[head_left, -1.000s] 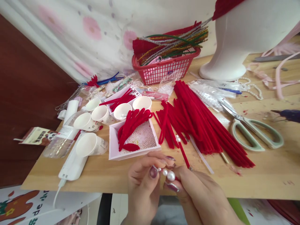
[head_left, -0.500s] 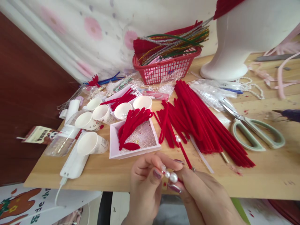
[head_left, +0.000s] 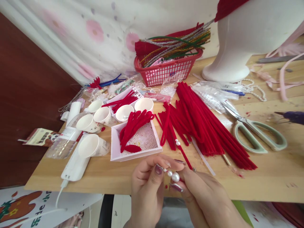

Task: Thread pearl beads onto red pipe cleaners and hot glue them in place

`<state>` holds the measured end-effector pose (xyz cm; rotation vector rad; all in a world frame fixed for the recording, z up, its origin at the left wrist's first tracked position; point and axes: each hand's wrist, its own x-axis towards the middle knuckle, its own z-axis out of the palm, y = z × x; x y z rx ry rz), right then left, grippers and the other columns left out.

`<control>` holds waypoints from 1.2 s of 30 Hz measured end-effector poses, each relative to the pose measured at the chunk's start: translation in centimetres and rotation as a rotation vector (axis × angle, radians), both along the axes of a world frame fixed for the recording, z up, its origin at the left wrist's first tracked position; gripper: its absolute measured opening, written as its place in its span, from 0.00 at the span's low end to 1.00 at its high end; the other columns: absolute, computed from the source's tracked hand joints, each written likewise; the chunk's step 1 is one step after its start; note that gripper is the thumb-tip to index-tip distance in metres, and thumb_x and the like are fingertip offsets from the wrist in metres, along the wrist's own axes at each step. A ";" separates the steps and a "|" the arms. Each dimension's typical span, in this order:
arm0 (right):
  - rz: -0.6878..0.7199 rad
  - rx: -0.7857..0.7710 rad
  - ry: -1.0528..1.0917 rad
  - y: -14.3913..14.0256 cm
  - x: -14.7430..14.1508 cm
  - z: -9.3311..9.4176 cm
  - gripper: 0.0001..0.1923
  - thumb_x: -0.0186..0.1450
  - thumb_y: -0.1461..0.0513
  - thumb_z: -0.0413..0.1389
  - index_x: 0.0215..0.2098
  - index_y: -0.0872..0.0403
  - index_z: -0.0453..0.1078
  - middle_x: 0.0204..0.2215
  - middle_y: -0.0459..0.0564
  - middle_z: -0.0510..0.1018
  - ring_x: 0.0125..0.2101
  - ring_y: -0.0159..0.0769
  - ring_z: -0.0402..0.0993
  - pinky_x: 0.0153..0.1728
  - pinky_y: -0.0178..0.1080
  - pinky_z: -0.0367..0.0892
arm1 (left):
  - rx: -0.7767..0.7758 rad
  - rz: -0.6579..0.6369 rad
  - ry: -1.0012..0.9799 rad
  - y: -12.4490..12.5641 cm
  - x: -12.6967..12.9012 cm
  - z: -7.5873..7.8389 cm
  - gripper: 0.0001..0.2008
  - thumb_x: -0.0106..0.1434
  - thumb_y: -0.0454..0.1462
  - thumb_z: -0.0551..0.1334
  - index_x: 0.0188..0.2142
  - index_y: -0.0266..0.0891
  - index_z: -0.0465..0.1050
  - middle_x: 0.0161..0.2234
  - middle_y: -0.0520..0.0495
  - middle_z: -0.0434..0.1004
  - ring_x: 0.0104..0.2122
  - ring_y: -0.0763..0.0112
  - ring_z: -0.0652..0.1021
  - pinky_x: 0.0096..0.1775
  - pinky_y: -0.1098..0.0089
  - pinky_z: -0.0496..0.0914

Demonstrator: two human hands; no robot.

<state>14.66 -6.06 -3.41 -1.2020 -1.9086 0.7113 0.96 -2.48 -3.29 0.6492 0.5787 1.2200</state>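
Both hands meet at the table's near edge. My right hand [head_left: 204, 196] pinches a red pipe cleaner [head_left: 184, 155] that slants up and away, with a small bead partway along it. White pearl beads [head_left: 173, 175] sit on its near end, between the two hands. My left hand [head_left: 148, 183] pinches the smallest pearl at that end with thumb and forefinger. Just beyond the hands stands a white square tray [head_left: 114, 139] holding tiny beads and folded red pipe cleaners.
A large pile of red pipe cleaners [head_left: 206, 123] covers the middle of the wooden table [head_left: 273, 177]. Green-handled scissors [head_left: 258, 133] lie at the right. Paper cups [head_left: 91, 145], a clear bottle and a white charger sit left. A red basket [head_left: 166, 69] and a white mannequin stand [head_left: 237, 47] are behind.
The hands stayed at the table edge with the pearls. The red pipe cleaner's far end with its small bead swung slightly left. The left fingers shifted their pinch on the pearls.
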 end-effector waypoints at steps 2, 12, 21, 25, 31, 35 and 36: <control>-0.019 0.055 -0.019 0.2 0.1 0.1 0.14 0.68 0.75 0.45 0.38 0.49 0.59 0.26 0.41 0.74 0.23 0.32 0.73 0.24 0.33 0.67 | 0.012 -0.001 -0.010 0.0 -0.2 0.0 0.05 0.65 0.43 0.72 0.39 0.48 0.85 0.36 0.58 0.90 0.40 0.77 0.86 0.37 0.84 0.77; -0.044 0.151 -0.125 0.1 0.3 0.4 0.17 0.65 0.76 0.44 0.39 0.47 0.55 0.24 0.39 0.71 0.21 0.34 0.71 0.22 0.34 0.64 | 0.044 -0.087 -0.035 0.0 0.2 0.2 0.02 0.65 0.40 0.72 0.35 0.47 0.85 0.37 0.57 0.90 0.40 0.75 0.87 0.48 0.77 0.78; -0.039 0.130 -0.045 0.3 0.5 0.3 0.15 0.66 0.75 0.44 0.39 0.48 0.58 0.25 0.40 0.72 0.21 0.30 0.71 0.22 0.32 0.64 | 0.096 -0.027 0.077 0.0 0.0 0.0 0.06 0.68 0.41 0.69 0.34 0.49 0.85 0.36 0.56 0.90 0.42 0.72 0.86 0.54 0.72 0.75; -0.004 0.184 0.025 1.3 0.3 0.0 0.12 0.69 0.73 0.46 0.37 0.48 0.59 0.25 0.42 0.74 0.22 0.33 0.73 0.22 0.33 0.65 | 0.088 -0.012 0.086 -0.4 0.3 0.3 0.04 0.68 0.43 0.69 0.37 0.51 0.85 0.37 0.54 0.90 0.43 0.70 0.86 0.49 0.73 0.79; -0.025 0.244 0.131 1.7 0.0 -1.5 0.09 0.79 0.62 0.44 0.46 0.49 0.66 0.35 0.48 0.83 0.34 0.37 0.84 0.38 0.36 0.78 | 0.016 0.213 0.138 -2.1 2.2 1.9 0.08 0.61 0.39 0.75 0.41 0.52 0.83 0.34 0.54 0.90 0.39 0.67 0.87 0.45 0.73 0.80; 0.059 0.115 0.204 1.1 0.2 -2.3 0.15 0.70 0.69 0.50 0.51 0.48 0.66 0.44 0.52 0.83 0.45 0.41 0.82 0.49 0.40 0.78 | 0.169 0.376 0.274 -2.5 3.1 2.4 0.04 0.62 0.37 0.74 0.37 0.50 0.84 0.34 0.53 0.90 0.40 0.64 0.86 0.56 0.65 0.75; 0.063 0.105 0.190 1.0 0.3 -2.3 0.18 0.67 0.71 0.49 0.51 0.48 0.66 0.44 0.52 0.82 0.46 0.41 0.81 0.48 0.41 0.79 | 0.195 0.399 0.298 -2.4 3.1 2.4 0.04 0.63 0.38 0.73 0.37 0.51 0.84 0.34 0.54 0.90 0.39 0.64 0.86 0.55 0.65 0.75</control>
